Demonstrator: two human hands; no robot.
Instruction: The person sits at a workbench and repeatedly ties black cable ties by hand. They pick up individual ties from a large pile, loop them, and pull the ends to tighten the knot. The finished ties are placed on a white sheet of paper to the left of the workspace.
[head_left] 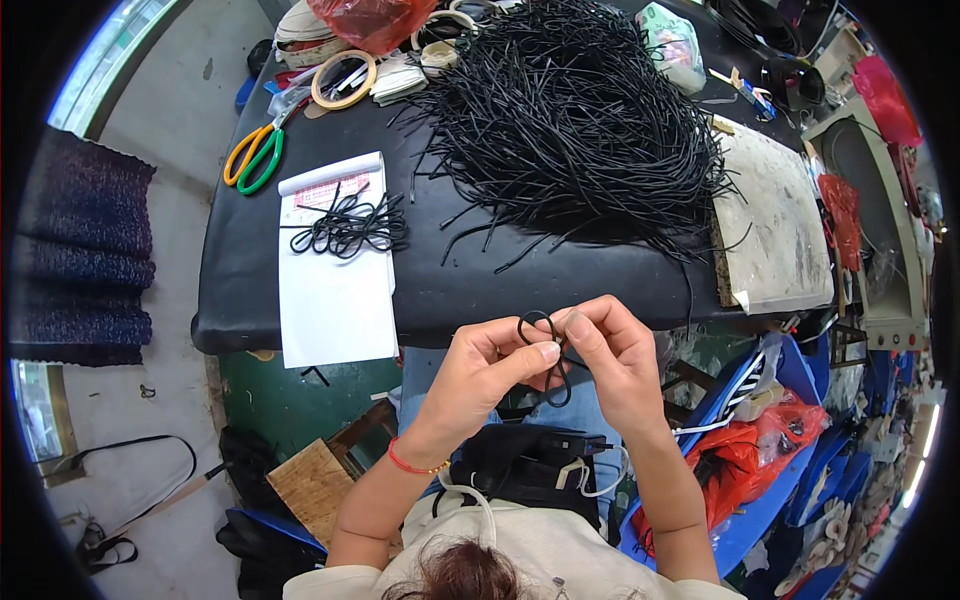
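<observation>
Both my hands meet just in front of the black table's near edge [450, 300]. My left hand [480, 370] and my right hand [610, 350] pinch one short black cord [540, 340] between thumbs and fingers, and the cord is looped into a knot-like shape. A big heap of loose black cords [570, 120] lies on the table beyond my hands. A small bunch of knotted black cords [350, 228] rests on a white sheet of paper [335, 290] to the left.
Green-and-yellow scissors [255, 155], a tape roll [343, 80] and a red plastic bag [370, 20] lie at the table's far left. A worn stone-like slab [775, 220] sits at the right end. Red bags and blue crates [770, 460] crowd the floor to the right.
</observation>
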